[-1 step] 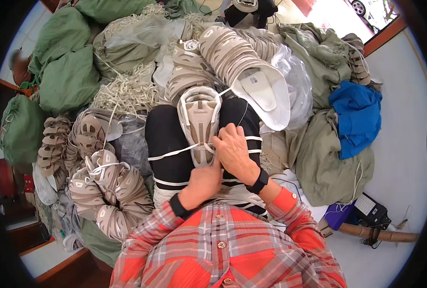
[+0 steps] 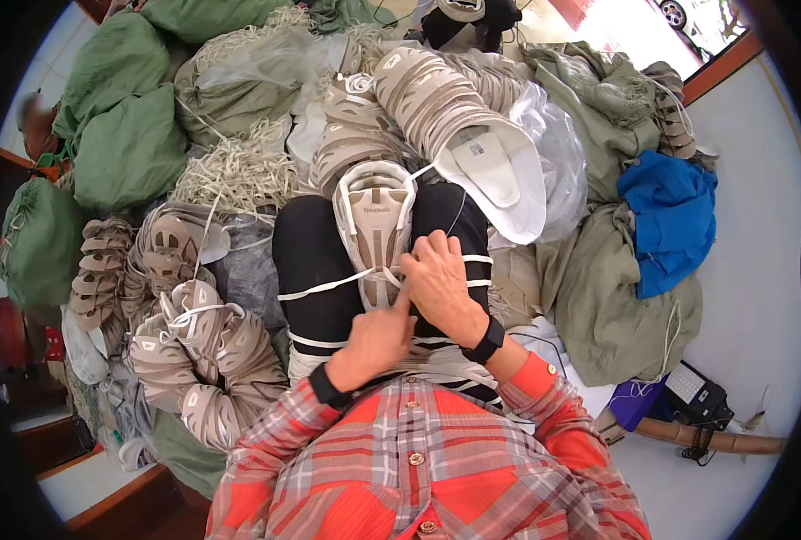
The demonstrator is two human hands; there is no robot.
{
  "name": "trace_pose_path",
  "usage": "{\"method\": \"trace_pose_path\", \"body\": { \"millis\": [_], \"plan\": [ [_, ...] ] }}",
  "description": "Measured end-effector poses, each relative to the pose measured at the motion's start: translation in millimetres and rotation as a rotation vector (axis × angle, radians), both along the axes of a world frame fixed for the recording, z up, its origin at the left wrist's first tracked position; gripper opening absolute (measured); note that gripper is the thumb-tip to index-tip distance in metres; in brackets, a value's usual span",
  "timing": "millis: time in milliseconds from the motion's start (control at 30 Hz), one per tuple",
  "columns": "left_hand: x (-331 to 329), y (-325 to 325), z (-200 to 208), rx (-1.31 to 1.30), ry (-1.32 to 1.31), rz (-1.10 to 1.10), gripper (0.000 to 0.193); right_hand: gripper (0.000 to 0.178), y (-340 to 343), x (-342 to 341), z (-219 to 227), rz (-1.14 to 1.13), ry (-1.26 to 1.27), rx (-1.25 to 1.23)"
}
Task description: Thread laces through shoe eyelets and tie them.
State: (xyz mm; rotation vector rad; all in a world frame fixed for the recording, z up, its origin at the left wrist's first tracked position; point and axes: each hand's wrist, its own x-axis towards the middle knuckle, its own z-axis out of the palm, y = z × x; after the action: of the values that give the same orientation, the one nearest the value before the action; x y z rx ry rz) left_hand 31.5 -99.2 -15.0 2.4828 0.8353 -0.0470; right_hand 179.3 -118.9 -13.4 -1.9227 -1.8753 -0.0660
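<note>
A beige shoe upper [image 2: 375, 236] with white edging lies between my black-trousered thighs, its wide end away from me. A white shoelace [image 2: 324, 286] crosses its lower part and stretches over my left thigh. My right hand [image 2: 443, 286] bends over the upper's right edge, fingertips pinched at the lacing; the lace between them is mostly covered. My left hand [image 2: 375, 340] is closed at the upper's near end, its index finger pointing up toward the right fingertips. What the left fingers grip is hidden. More white laces [image 2: 315, 343] lie across my thighs and lap.
Stacked shoe uppers [image 2: 432, 103] lean beyond my knees, and a ring of uppers [image 2: 204, 364] lies at left. Loose laces [image 2: 238, 175] are heaped beyond it. Green sacks [image 2: 130, 135], a blue cloth [image 2: 669, 220] and an olive sack [image 2: 612, 306] surround me.
My left hand has shifted slightly left, and its index finger now shows extended toward the lacing. My right hand and the shoe upper stay almost in place.
</note>
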Motion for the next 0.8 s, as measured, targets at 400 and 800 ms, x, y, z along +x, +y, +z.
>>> {"method": "trace_pose_path", "body": {
  "millis": [400, 800],
  "plan": [
    [0.7, 55.1, 0.2, -0.708, -0.33, 0.228, 0.04, 0.006, 5.6, 4.0, -9.3, 0.02, -0.023, -0.081],
    [-6.2, 98.1, 3.8, -1.013, 0.017, -0.02, 0.051, 0.013, 10.9, -10.0, -4.5, -0.038, -0.016, -0.103]
  ]
}}
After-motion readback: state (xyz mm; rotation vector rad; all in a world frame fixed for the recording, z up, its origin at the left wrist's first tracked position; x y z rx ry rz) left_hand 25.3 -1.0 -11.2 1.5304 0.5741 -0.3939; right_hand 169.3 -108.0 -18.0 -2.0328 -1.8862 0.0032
